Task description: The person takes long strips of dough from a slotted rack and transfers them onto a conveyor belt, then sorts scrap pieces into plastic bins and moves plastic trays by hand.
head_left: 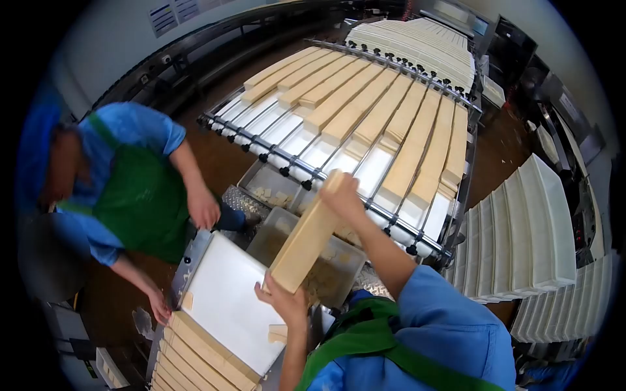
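Note:
My right hand (342,195) grips the upper end of a long, pale yellow stack of dough sheets (305,238). Round the lower end curl the fingers of my left hand (287,302). Tilted, the stack hangs over a clear plastic tub (345,257) with loose dough scraps in it. Just left of my left hand lies a white board (228,287), with a small dough piece (278,333) near its right edge. Similar dough stacks (202,352) lie side by side at the board's lower end.
A conveyor (306,146) with white belts and rails carries several long dough stacks (355,98). At left, a co-worker in a green apron (143,202) has one hand (160,306) at the lower stacks. White ribbed trays (515,228) stand piled on the right.

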Demonstrator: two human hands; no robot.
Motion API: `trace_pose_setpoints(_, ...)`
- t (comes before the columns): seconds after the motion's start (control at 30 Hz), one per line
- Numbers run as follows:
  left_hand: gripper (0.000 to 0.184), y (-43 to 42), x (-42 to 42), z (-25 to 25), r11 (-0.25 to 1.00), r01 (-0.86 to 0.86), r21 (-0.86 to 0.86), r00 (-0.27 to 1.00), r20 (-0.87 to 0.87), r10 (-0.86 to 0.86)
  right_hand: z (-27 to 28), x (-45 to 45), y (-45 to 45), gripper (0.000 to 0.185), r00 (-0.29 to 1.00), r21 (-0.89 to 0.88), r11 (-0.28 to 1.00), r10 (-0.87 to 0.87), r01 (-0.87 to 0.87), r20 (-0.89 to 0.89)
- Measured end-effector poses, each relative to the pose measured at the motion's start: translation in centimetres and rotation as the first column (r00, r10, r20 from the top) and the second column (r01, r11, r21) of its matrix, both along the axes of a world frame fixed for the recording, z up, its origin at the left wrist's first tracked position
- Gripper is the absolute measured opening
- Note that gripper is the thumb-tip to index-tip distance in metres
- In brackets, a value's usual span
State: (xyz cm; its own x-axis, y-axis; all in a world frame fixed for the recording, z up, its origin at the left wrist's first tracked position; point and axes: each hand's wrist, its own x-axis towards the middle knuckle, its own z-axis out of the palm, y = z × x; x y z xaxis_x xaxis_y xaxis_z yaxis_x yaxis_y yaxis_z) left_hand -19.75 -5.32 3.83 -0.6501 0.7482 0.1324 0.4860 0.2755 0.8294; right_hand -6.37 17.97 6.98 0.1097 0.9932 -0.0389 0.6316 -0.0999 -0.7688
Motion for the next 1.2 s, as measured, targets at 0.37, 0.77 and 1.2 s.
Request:
trace_pose_setpoints(0.37,0.082,11.3,6.5,3.8,0.877,0.463,0.126,0.873,0.108,-0.476,-3.0,15.2,15.7,0.065,0.843,-0.189,0.981,0.145,-0.052,0.518)
trace_pose_setpoints(0.77,0.076,16.0,9.1,1.8,0.857,0.513,0.036,0.858,0.003,-0.514,-6.1,17.2,19.9,0.064,0.837,0.016,1.000,-0.026,0.021,0.547)
trace_pose_setpoints(1.2,0.057,20.5,11.3,-2.3,0.806,0.574,0.147,0.816,-0.012,-0.579,-3.8,13.3,9.4,0.051,0.963,0.619,0.738,0.203,-0.268,0.175)
